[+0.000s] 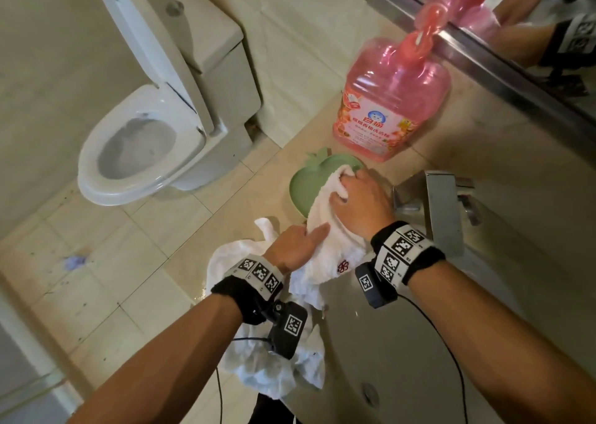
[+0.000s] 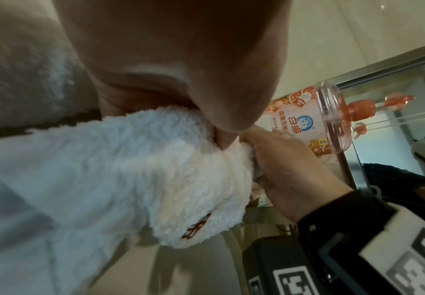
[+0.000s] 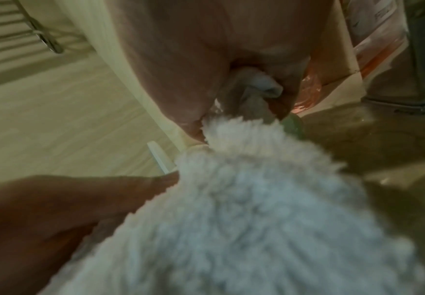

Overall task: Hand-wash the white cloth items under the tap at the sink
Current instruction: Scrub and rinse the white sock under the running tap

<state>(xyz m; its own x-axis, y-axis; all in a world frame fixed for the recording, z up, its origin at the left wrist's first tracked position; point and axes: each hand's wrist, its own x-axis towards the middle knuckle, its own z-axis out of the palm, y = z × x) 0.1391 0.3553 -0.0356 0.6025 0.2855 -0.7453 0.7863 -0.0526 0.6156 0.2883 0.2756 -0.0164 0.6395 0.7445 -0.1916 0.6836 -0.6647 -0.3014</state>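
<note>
A fluffy white towel (image 1: 335,249) with a small red emblem is stretched between both hands, over the counter at the sink's left rim. My right hand (image 1: 354,198) grips its far end above a green plate (image 1: 306,178); the right wrist view shows the fingers curled round the pile (image 3: 257,219). My left hand (image 1: 300,243) holds the towel's near part, index finger lying along it; the towel (image 2: 130,169) runs in under the palm. A thinner, crumpled white cloth (image 1: 274,372) lies on the counter under my left wrist. No water runs from the metal tap (image 1: 442,204).
A pink detergent bottle (image 1: 390,107) with a pump stands behind the plate, by the mirror (image 1: 522,37). The sink basin (image 1: 403,343) lies below my right forearm. A toilet (image 1: 145,140) with raised lid stands to the left, on a tiled floor (image 1: 96,278).
</note>
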